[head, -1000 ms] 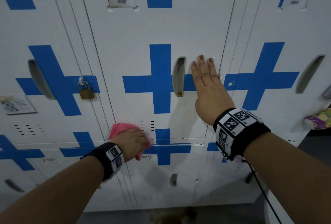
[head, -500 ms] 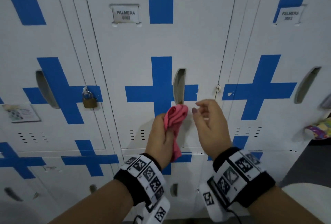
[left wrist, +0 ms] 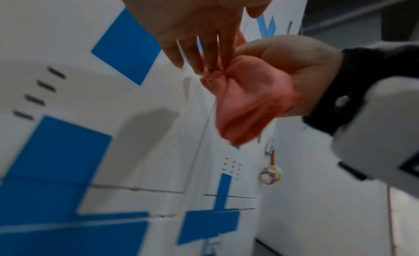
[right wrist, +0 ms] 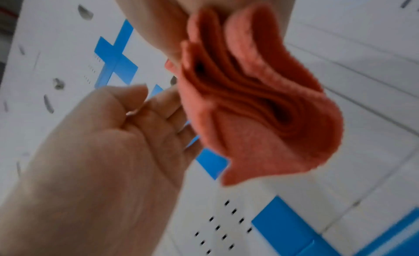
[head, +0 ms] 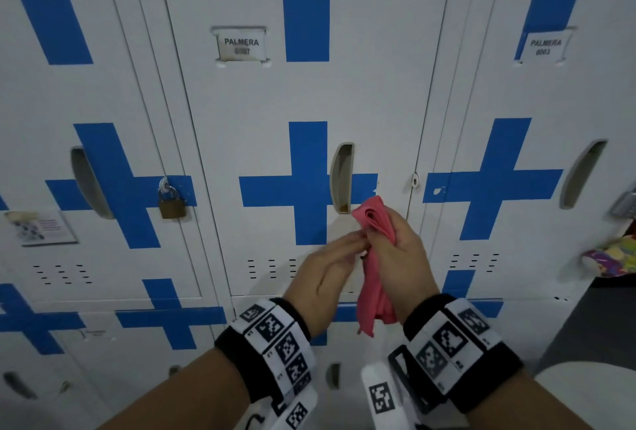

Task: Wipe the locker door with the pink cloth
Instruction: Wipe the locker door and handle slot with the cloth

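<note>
The white locker door (head: 303,92) with a blue cross and the label PALMERA stands straight ahead. My right hand (head: 395,250) grips the folded pink cloth (head: 373,219) just off the door, below its handle recess (head: 341,176). The cloth's folds stick up above the fist and its tail hangs down between my wrists. My left hand (head: 340,254) is beside it with straight fingers, their tips touching the cloth. The left wrist view shows the left fingers (left wrist: 204,45) meeting the cloth (left wrist: 249,102). In the right wrist view the cloth (right wrist: 249,116) hangs next to my left palm (right wrist: 113,143).
A brass padlock (head: 172,206) hangs on the locker to the left, near a paper notice (head: 39,226). A colourful object (head: 612,257) hangs off the locker at the far right. More lockers run below, and vent slots (head: 272,268) sit low on the door.
The pink cloth went from my left hand, low on the door, up to the middle and into my right hand. My right hand came off the door.
</note>
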`<state>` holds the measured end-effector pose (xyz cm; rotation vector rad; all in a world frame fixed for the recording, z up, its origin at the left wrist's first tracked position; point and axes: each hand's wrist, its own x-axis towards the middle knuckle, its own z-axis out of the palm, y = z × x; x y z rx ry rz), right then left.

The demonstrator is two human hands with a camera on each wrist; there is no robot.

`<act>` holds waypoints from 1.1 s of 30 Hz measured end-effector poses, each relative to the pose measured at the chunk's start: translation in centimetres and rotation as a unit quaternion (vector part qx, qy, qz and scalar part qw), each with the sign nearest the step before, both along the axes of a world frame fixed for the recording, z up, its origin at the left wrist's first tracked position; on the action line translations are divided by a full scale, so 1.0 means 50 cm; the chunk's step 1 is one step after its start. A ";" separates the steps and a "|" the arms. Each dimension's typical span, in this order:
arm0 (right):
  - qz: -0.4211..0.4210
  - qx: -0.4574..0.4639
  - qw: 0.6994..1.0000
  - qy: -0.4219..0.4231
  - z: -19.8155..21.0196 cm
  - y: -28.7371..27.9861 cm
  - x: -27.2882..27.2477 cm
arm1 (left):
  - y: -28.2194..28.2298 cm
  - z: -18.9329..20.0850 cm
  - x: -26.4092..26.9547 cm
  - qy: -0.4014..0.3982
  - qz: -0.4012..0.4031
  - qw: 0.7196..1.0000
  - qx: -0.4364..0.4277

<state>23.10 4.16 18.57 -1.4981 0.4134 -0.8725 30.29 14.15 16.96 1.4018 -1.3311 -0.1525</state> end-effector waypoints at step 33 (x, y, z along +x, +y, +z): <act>-0.183 -0.607 0.738 0.230 0.072 -0.080 0.053 | -0.027 0.014 0.178 -0.491 0.395 0.745 0.220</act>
